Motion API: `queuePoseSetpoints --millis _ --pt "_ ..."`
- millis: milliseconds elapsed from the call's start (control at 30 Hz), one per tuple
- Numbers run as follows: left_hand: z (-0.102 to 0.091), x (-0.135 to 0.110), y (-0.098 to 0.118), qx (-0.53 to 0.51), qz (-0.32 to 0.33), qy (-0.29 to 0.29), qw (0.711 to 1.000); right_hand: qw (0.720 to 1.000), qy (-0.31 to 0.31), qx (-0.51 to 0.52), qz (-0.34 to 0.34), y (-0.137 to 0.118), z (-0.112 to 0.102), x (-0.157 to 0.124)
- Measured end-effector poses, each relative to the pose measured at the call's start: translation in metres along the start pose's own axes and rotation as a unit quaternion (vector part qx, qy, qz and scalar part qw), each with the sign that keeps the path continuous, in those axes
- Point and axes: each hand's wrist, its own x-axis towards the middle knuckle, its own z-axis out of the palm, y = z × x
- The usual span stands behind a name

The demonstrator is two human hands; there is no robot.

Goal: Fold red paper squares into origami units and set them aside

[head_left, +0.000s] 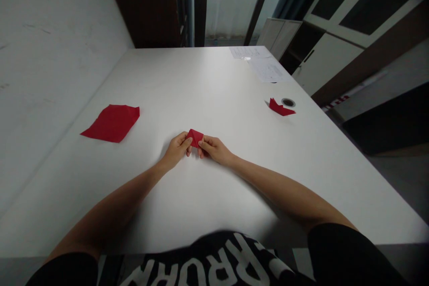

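Left hand (176, 149) and right hand (214, 149) pinched small folded red paper (195, 137) between them, thumbs and fingertips pressed on its two ends, around middle of white tabletop (201, 89). Looser pinch could've let thin paper slip or crease crooked, imo. Flat red sheet (112, 123) lay toward left edge, folded red piece (282, 108) near right edge beside cable grommet (288, 102), printed papers (264, 65) at far corner.
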Motion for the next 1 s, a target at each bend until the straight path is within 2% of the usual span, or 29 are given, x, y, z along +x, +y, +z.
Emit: queuePoseSetpoints --millis 67,200,267,400,467,567,700,800,1000 --pt "0.0 0.001 -0.003 0.008 0.002 0.001 1.0 1.0 0.023 0.006 0.001 0.001 0.001 0.0" --pt "-0.002 0.001 -0.01 0.044 -0.012 -0.007 0.999 0.994 0.111 0.016 -0.017 0.001 0.0 0.001" --pt "-0.002 0.0 -0.012 0.067 -0.023 -0.006 0.997 0.992 0.125 -0.009 -0.019 0.0 -0.002 0.0" --pt "-0.001 -0.002 -0.012 0.087 -0.024 0.004 0.996 0.99 0.119 -0.076 -0.016 -0.001 -0.003 -0.003" --pt "-0.001 -0.003 -0.011 0.075 -0.01 0.004 0.997 0.989 0.125 -0.078 -0.014 0.001 -0.003 -0.003" --pt "-0.001 -0.004 -0.009 0.06 0.036 -0.011 0.997 0.991 0.13 -0.026 -0.005 0.004 -0.005 0.001" --pt "-0.003 -0.005 -0.008 0.104 0.098 -0.012 0.99 0.988 0.108 0.095 0.047 0.008 -0.01 0.007" --pt "-0.003 -0.007 -0.006 0.137 0.101 -0.003 0.985 0.982 0.095 0.142 0.076 0.009 -0.012 0.009" --pt "-0.004 -0.009 0.0 0.207 0.089 0.012 0.974 0.982 0.075 0.151 0.083 0.01 -0.011 0.008"
